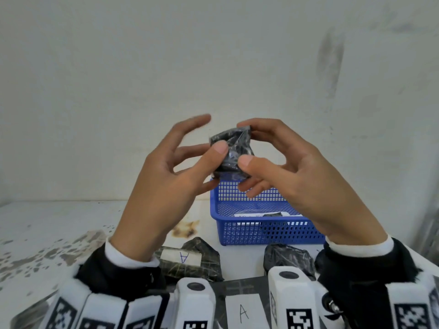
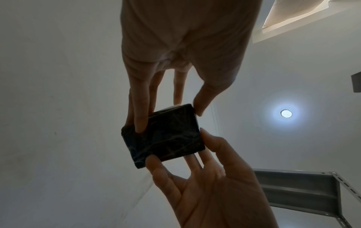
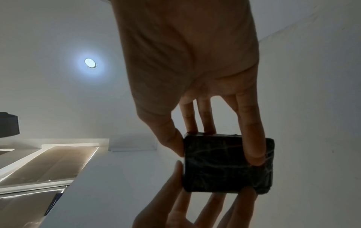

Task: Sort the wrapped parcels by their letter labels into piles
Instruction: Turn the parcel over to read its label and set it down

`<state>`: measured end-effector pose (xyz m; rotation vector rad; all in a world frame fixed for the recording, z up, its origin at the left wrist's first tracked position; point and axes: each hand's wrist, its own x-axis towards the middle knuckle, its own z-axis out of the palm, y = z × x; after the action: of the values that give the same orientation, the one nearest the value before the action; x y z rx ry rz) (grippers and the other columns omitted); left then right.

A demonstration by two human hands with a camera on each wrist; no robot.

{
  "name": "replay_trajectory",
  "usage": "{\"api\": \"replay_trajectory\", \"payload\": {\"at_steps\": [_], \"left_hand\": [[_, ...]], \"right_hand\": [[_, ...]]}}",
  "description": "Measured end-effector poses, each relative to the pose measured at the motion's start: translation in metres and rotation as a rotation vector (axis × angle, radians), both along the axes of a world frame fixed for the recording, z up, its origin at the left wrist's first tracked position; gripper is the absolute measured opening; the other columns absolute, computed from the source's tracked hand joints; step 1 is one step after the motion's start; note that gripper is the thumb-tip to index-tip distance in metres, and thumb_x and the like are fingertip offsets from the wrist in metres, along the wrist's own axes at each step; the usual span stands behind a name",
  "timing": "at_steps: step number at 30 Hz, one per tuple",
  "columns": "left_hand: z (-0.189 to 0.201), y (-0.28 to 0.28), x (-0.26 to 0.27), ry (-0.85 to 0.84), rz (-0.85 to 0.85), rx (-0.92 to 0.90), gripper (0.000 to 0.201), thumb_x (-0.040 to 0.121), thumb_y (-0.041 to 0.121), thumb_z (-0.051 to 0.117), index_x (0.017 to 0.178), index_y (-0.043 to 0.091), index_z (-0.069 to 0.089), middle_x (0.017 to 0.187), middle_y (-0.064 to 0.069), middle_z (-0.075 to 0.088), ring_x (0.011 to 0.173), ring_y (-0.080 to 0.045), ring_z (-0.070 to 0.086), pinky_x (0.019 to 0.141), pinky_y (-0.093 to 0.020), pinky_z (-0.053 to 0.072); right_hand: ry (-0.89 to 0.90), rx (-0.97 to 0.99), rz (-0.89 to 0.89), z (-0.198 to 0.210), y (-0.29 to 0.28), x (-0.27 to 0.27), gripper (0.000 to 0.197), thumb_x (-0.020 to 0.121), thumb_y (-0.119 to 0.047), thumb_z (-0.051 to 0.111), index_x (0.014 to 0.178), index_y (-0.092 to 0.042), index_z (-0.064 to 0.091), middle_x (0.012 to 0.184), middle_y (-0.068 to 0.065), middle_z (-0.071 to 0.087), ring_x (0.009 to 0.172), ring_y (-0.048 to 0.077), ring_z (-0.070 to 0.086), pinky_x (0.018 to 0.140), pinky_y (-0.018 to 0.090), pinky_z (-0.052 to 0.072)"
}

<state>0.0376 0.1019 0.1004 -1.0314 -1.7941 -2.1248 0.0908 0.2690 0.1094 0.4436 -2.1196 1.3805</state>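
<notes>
Fingertips of both hands pinch one small black-wrapped parcel (image 1: 231, 151) in the air above the blue basket (image 1: 261, 230) at the desk's far edge — raised, most likely, to turn it and find its letter. Left hand (image 1: 166, 186) grips with thumb and lower fingers, upper fingers spread free; right hand (image 1: 292, 176) curls thumb and forefinger round it. Near the front edge lies a parcel marked A (image 1: 190, 258) — an A pile, apparently.

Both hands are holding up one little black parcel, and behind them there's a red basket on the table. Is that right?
Almost. The basket is blue, not red; the head view shows it on the table behind the hands. The rest holds: the left hand and right hand both hold one small black parcel up in the air.
</notes>
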Motion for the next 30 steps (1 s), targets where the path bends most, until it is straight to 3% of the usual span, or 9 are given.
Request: {"api": "replay_trajectory", "payload": {"at_steps": [4, 10, 12, 15, 17, 19, 23, 25, 30], "left_hand": [[-0.001, 0.000, 0.000, 0.020, 0.016, -0.014, 0.030, 0.074, 0.036, 0.073, 0.102, 0.024, 0.073, 0.098, -0.004, 0.074, 0.087, -0.018, 0.073, 0.080, -0.035, 0.060], [0.002, 0.002, 0.005, 0.030, 0.043, -0.016, 0.029, 0.071, 0.036, 0.065, 0.093, 0.020, 0.073, 0.092, 0.002, 0.074, 0.079, -0.013, 0.073, 0.076, -0.031, 0.060], [0.001, 0.002, 0.005, -0.011, 0.054, -0.002, 0.037, 0.074, 0.047, 0.064, 0.098, 0.020, 0.072, 0.098, 0.002, 0.073, 0.087, -0.016, 0.073, 0.075, -0.029, 0.060], [0.001, 0.000, -0.001, -0.144, 0.073, 0.011, 0.067, 0.074, 0.065, 0.064, 0.124, 0.021, 0.060, 0.106, 0.000, 0.070, 0.090, -0.021, 0.073, 0.075, -0.033, 0.061], [0.002, -0.002, -0.004, -0.197, 0.020, -0.031, 0.079, 0.072, 0.059, 0.072, 0.133, 0.013, 0.052, 0.108, -0.006, 0.071, 0.084, -0.025, 0.074, 0.074, -0.036, 0.061], [0.002, -0.003, -0.005, -0.182, 0.001, -0.034, 0.074, 0.069, 0.042, 0.078, 0.132, 0.012, 0.053, 0.106, -0.010, 0.073, 0.080, -0.026, 0.074, 0.074, -0.036, 0.061], [-0.001, -0.002, -0.006, -0.088, 0.044, -0.029, 0.056, 0.066, 0.031, 0.079, 0.119, 0.018, 0.066, 0.113, -0.001, 0.071, 0.085, -0.017, 0.074, 0.080, -0.034, 0.060], [-0.001, 0.000, -0.006, -0.095, 0.034, -0.011, 0.047, 0.068, 0.032, 0.078, 0.112, 0.019, 0.069, 0.110, -0.006, 0.072, 0.083, -0.016, 0.073, 0.078, -0.031, 0.059], [-0.004, 0.001, -0.009, -0.058, 0.020, -0.007, 0.039, 0.068, 0.023, 0.083, 0.105, 0.023, 0.070, 0.095, -0.008, 0.076, 0.075, -0.016, 0.071, 0.072, -0.026, 0.058]], "right_hand": [[0.001, 0.000, -0.003, 0.000, 0.000, 0.001, 0.029, 0.091, -0.027, 0.070, 0.115, -0.040, 0.064, 0.122, -0.010, 0.067, 0.070, 0.027, 0.075, 0.073, 0.039, 0.060], [0.009, -0.006, -0.004, 0.002, -0.002, 0.002, 0.023, 0.083, -0.042, 0.070, 0.106, -0.037, 0.066, 0.118, -0.007, 0.068, 0.070, 0.030, 0.075, 0.075, 0.046, 0.062], [0.016, -0.001, 0.005, 0.002, -0.002, 0.002, 0.018, 0.087, -0.038, 0.072, 0.103, -0.037, 0.067, 0.119, -0.007, 0.066, 0.074, 0.031, 0.075, 0.076, 0.047, 0.062], [0.012, -0.030, 0.011, 0.002, -0.003, 0.003, 0.015, 0.082, -0.047, 0.071, 0.093, -0.036, 0.069, 0.110, -0.010, 0.069, 0.082, 0.027, 0.073, 0.078, 0.042, 0.061], [0.021, -0.006, 0.010, 0.003, -0.004, 0.004, 0.018, 0.081, -0.049, 0.075, 0.090, -0.035, 0.069, 0.106, -0.012, 0.069, 0.080, 0.026, 0.071, 0.078, 0.043, 0.058], [0.023, 0.002, 0.023, 0.002, -0.003, 0.004, 0.018, 0.078, -0.044, 0.074, 0.094, -0.039, 0.067, 0.112, -0.010, 0.068, 0.085, 0.027, 0.073, 0.086, 0.051, 0.058], [-0.005, -0.014, 0.036, 0.002, 0.000, 0.006, 0.041, 0.076, -0.038, 0.072, 0.113, -0.052, 0.060, 0.126, -0.002, 0.064, 0.093, 0.017, 0.075, 0.088, 0.034, 0.056], [-0.013, -0.031, 0.045, 0.001, 0.000, 0.005, 0.049, 0.078, -0.030, 0.075, 0.119, -0.052, 0.058, 0.127, 0.001, 0.063, 0.094, 0.018, 0.075, 0.087, 0.031, 0.057], [-0.013, -0.056, 0.022, 0.000, 0.002, 0.000, 0.051, 0.080, -0.027, 0.073, 0.123, -0.050, 0.060, 0.107, -0.004, 0.070, 0.088, 0.020, 0.074, 0.081, 0.032, 0.058]]}}
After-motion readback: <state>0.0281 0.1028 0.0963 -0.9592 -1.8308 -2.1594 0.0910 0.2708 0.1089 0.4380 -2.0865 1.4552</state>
